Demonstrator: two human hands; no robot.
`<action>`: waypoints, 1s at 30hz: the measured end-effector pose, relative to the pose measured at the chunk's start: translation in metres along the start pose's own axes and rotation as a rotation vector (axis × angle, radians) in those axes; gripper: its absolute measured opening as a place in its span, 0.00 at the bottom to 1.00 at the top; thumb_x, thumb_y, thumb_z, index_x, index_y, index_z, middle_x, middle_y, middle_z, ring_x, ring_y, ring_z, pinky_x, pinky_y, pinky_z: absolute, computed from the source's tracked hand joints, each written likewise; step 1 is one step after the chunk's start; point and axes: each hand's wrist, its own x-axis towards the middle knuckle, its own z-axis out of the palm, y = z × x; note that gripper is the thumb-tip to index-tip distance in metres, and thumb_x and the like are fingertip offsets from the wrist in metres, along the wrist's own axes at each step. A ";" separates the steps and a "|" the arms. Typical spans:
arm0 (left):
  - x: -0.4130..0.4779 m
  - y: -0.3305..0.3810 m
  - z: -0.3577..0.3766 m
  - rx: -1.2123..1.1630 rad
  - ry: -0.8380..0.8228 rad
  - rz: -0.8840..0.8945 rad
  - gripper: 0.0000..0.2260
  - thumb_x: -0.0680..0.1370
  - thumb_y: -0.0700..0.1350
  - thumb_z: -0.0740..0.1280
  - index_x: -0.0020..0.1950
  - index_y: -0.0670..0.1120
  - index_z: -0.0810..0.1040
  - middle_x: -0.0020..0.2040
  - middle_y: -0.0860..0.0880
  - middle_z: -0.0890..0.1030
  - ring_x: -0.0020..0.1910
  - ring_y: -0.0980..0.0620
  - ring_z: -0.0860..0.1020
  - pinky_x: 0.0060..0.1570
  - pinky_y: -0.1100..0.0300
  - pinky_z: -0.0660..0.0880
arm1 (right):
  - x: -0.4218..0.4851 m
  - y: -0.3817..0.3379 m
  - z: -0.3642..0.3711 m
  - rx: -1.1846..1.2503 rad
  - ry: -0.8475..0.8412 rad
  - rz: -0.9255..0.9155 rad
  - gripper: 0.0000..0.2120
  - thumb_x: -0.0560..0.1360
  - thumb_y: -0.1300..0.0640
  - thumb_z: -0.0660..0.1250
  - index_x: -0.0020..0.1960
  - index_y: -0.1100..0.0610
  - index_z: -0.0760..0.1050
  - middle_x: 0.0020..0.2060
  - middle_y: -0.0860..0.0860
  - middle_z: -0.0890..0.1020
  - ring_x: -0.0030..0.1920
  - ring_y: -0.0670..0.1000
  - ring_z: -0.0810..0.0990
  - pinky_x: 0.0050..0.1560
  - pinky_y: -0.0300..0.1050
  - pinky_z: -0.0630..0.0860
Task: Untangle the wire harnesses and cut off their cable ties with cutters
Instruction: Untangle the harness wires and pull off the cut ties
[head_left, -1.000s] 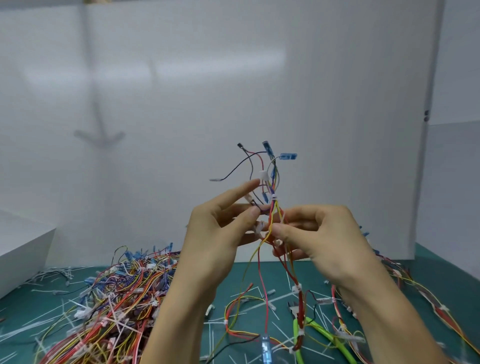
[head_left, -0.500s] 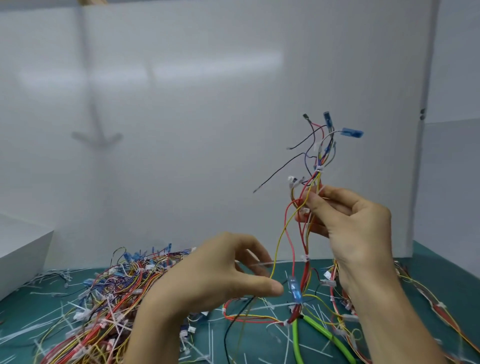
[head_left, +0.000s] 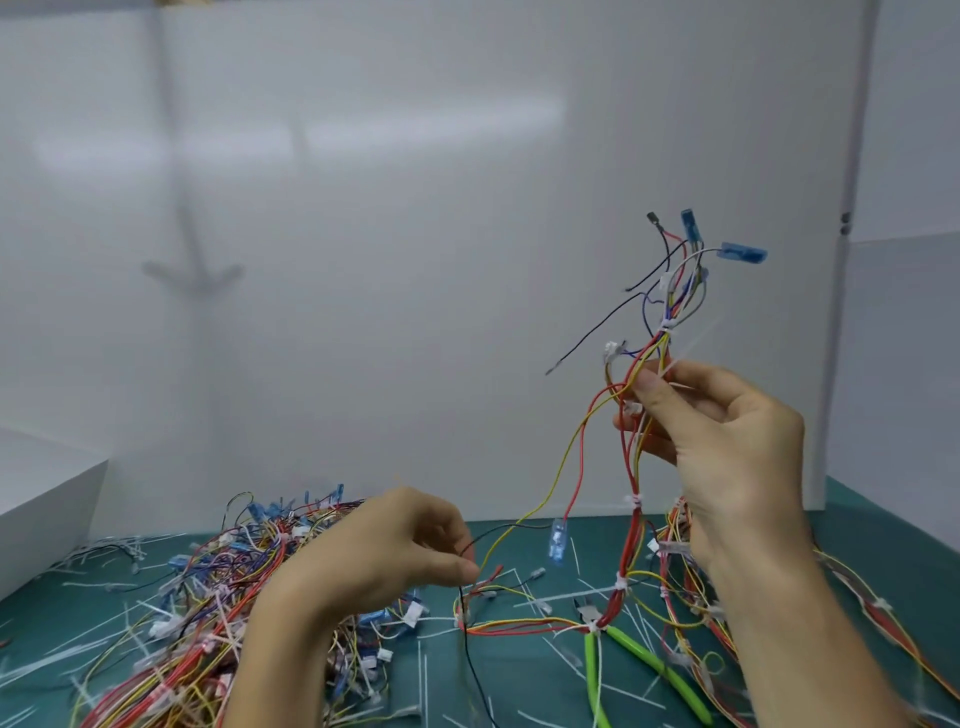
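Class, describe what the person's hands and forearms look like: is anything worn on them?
Nothing worn. The left hand and right hand are bare, without gloves, rings or watch. Both forearms are bare down to the frame's edge; no sleeve shows.

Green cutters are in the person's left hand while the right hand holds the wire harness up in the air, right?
Not quite. In the head view the green cutters lie on the table, and nobody holds them. The left hand pinches loose wires of the wire harness instead. The right hand does hold the harness up in the air.
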 end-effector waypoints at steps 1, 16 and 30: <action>0.001 0.000 0.001 -0.037 -0.038 0.012 0.04 0.73 0.45 0.75 0.43 0.46 0.82 0.42 0.48 0.86 0.41 0.52 0.82 0.52 0.50 0.78 | 0.000 0.000 0.000 0.002 0.003 -0.004 0.06 0.73 0.60 0.74 0.42 0.51 0.80 0.35 0.47 0.86 0.35 0.51 0.86 0.36 0.40 0.82; 0.011 -0.015 0.006 -0.364 0.402 -0.134 0.03 0.73 0.43 0.76 0.40 0.44 0.85 0.36 0.46 0.86 0.39 0.51 0.85 0.47 0.55 0.82 | 0.001 -0.004 -0.003 -0.018 0.008 -0.026 0.04 0.72 0.57 0.74 0.44 0.50 0.80 0.36 0.46 0.87 0.36 0.50 0.86 0.35 0.37 0.81; -0.004 -0.007 -0.010 -1.051 0.521 0.131 0.11 0.63 0.39 0.75 0.45 0.40 0.86 0.46 0.38 0.86 0.45 0.43 0.86 0.42 0.62 0.81 | -0.001 -0.006 -0.003 -0.040 -0.047 -0.021 0.04 0.72 0.59 0.74 0.44 0.51 0.81 0.35 0.47 0.86 0.35 0.50 0.86 0.34 0.35 0.80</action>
